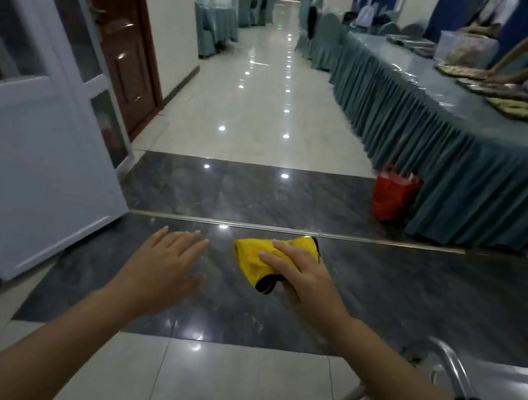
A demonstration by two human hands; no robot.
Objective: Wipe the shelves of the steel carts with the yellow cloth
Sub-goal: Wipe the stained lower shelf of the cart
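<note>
My right hand [302, 272] holds a folded yellow cloth [257, 257] with a black edge out in front of me, fingers laid over its top and the cloth bunched under the palm. My left hand [170, 260] is stretched forward beside it, fingers straight and spread, holding nothing. Both hands hang in the air above the dark floor tiles. Part of a steel cart [447, 372], its curved handle bar and frame, shows at the lower right under my right forearm. Its shelves are out of view.
A long hallway with glossy tiles runs ahead. A white door [28, 154] stands open at the left, beside a brown door [122, 43]. A skirted table [461, 151] with food trays lines the right, people working at it. A red bag [393, 195] sits at its foot.
</note>
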